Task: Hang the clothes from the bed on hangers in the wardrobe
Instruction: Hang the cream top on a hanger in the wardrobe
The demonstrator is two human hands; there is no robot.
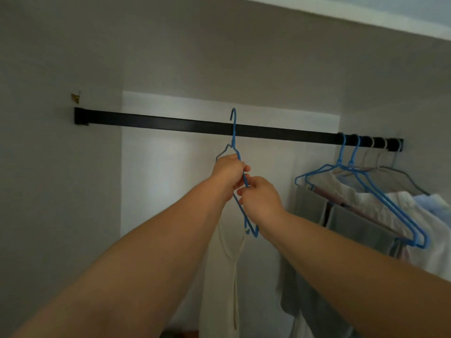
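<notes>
Both hands raised before black wardrobe rail (170, 123), left hand (228, 173) and right hand (261, 198) each gripping blue hanger (233, 135) carrying cream garment (224, 276), hook tip above rail, apart from hung clothes (361, 211) at right end.

Both arms outstretched upward — left hand (228, 173) and right hand (260, 198) side by side, fingers curled.

Blue wire hanger (233, 132) with cream garment (223, 276), tilted before black rail (170, 121)
</notes>
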